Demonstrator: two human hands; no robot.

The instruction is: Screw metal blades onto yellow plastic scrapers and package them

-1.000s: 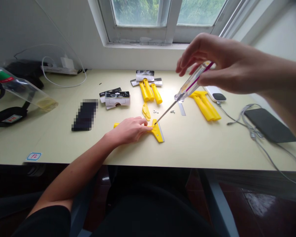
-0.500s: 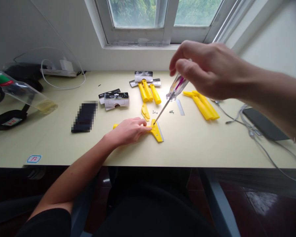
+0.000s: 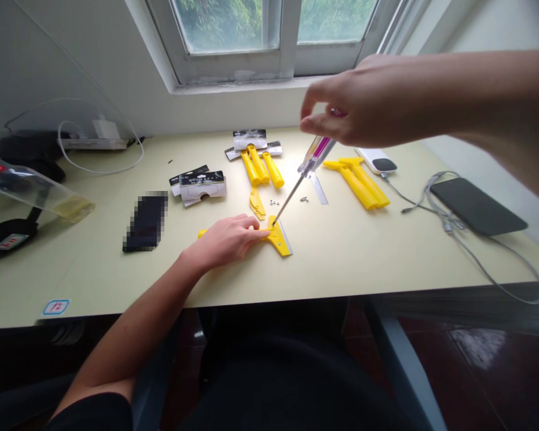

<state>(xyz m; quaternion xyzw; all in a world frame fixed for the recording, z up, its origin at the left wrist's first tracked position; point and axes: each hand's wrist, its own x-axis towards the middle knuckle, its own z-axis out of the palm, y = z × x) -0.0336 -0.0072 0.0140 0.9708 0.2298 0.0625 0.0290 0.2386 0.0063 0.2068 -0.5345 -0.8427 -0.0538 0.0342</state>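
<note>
A yellow scraper [image 3: 278, 238] with a thin metal blade lies on the table, its handle mostly covered by my left hand [image 3: 229, 239], which is closed around it and presses it down. My right hand [image 3: 336, 108] grips the clear and purple handle of a screwdriver [image 3: 302, 173]. The screwdriver slants down to the left, its tip at a screw spot on the scraper head. Just behind the scraper lie a loose yellow head plate [image 3: 257, 204], a few small nuts [image 3: 274, 202], several small screws [image 3: 304, 199] and a loose blade [image 3: 320, 190].
Yellow handles [image 3: 261, 164] lie at the back, with more yellow scraper parts [image 3: 362, 184] right of them. Cardboard packaging [image 3: 203, 187] and a blurred dark phone [image 3: 146, 221] are left. A bottle [image 3: 40, 185] leans in at far left; cables [image 3: 449, 221] and a dark tablet-like slab [image 3: 480, 206] lie right.
My right wrist and forearm have swung up, turning around the screwdriver handle. The screwdriver tip stays on the scraper, and my left hand still holds it. The whole view has shifted slightly.
</note>
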